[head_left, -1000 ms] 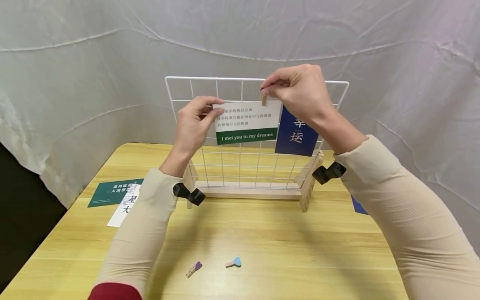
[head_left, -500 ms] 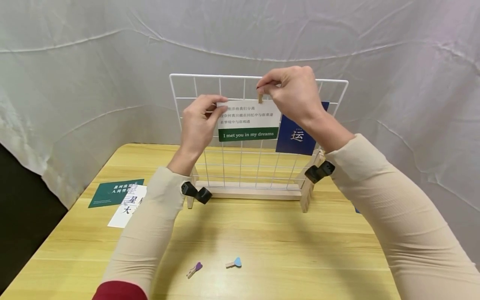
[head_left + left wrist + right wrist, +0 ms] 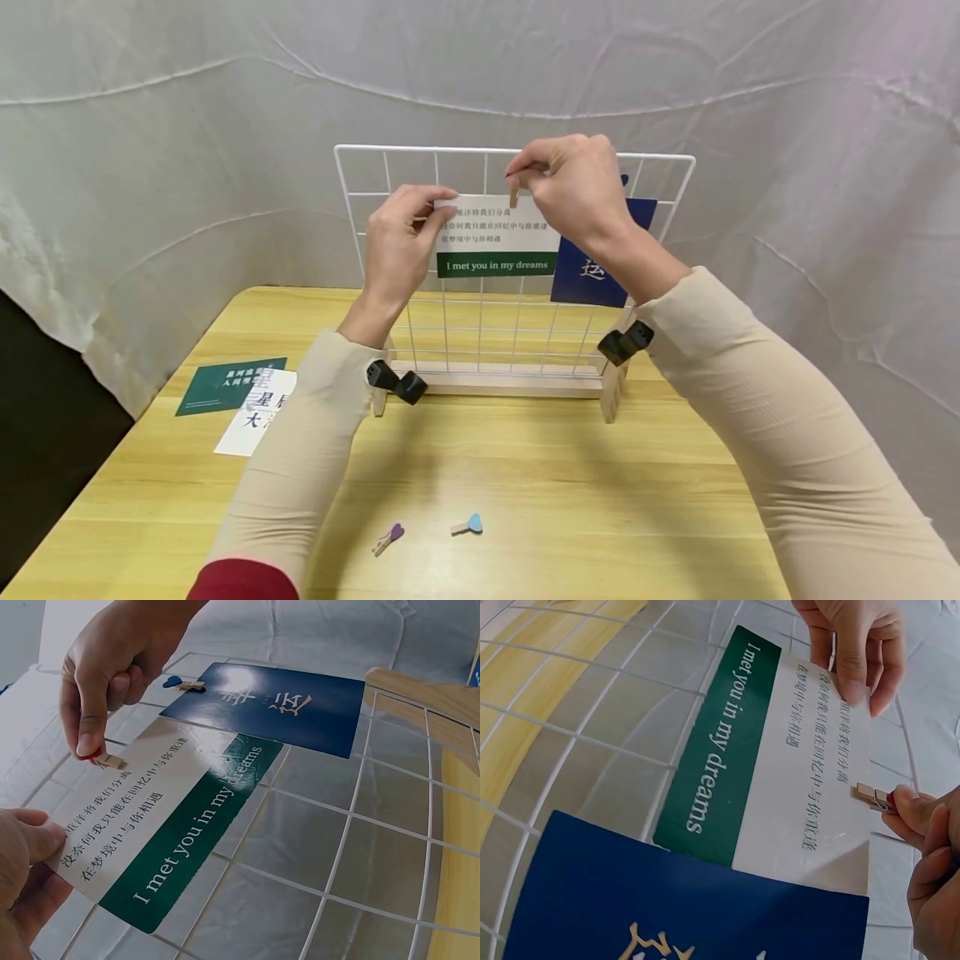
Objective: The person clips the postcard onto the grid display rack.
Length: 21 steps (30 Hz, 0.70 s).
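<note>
Pale yellow wood-grain covers the bench, and nearest on it lie two small wooden clothespins side by side but apart: a purple heart clothespin, set slantwise, and a light blue heart clothespin. Two forearms in beige sleeves reach forward over them. Farther along, at the left edge, a white card with dark characters lies partly over a dark green card; the left sleeve hides some of the white one.

Beyond stands a wooden base bearing an upright white wire grid. Against the front of its upper part is a green-and-white card, printed "I met you in my dreams" along its green lower band. The left hand has its grip pinched on that card's upper left corner, between thumb and fingers. The right hand has its grip pinching a red-tipped clothespin, whose wooden end overlaps the card's top edge.

To the right a dark blue card hangs on the grid, a dark blue heart clothespin at its top edge. Behind everything, creased whitish cloth fills the background.
</note>
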Each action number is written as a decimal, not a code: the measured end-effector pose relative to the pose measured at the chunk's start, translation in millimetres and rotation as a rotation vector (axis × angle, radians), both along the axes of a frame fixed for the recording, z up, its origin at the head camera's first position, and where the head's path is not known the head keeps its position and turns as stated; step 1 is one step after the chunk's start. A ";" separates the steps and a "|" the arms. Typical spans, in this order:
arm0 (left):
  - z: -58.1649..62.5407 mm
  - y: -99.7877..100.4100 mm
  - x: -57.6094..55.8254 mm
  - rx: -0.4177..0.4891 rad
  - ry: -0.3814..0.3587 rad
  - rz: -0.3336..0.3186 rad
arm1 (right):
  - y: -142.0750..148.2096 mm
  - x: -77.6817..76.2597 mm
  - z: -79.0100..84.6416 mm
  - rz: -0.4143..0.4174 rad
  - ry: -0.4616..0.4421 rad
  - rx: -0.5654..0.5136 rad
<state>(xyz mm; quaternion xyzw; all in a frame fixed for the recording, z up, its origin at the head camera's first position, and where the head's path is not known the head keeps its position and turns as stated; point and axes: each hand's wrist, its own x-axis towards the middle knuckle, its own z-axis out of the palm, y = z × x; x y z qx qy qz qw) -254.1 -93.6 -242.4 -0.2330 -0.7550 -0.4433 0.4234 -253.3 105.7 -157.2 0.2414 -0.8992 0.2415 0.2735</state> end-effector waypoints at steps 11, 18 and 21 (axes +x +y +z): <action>0.3 2.0 -0.1 -0.012 -0.019 0.023 | -1.0 0.7 1.9 -0.013 -0.041 0.030; -0.5 5.2 1.8 -0.057 -0.045 0.078 | 0.9 5.5 5.7 0.008 -0.096 0.104; -1.4 5.5 2.1 -0.065 -0.044 0.088 | 2.2 7.9 7.3 0.013 -0.108 0.149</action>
